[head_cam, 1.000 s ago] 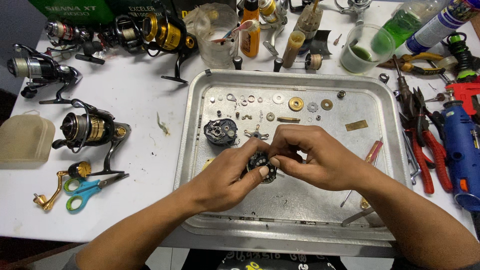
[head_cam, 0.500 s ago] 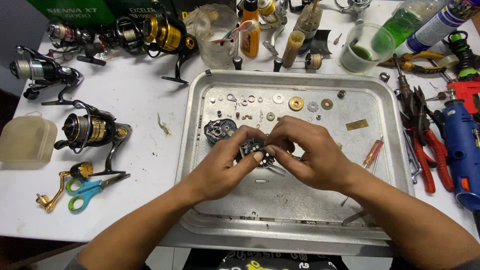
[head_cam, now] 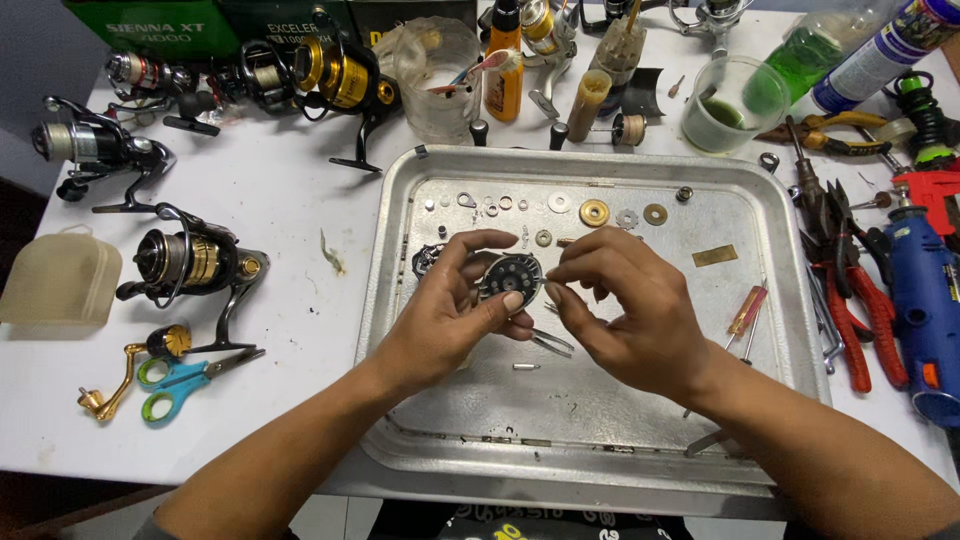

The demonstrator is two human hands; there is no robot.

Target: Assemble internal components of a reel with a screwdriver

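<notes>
Left hand fingers pinch the small, hard, greasy-looking gear disc by its edge; right hand fingers touch it.

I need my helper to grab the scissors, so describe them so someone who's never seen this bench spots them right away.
Start at the big metal tray in the middle of the white table, then look off its left edge toward the near corner. The scissors lie flat below a black and gold fishing reel; their blue and green loop handles set them apart from the gold crank handle beside them.

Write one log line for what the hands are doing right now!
left hand: holds round dark reel part | right hand: fingertips at part | over metal tray
</notes>
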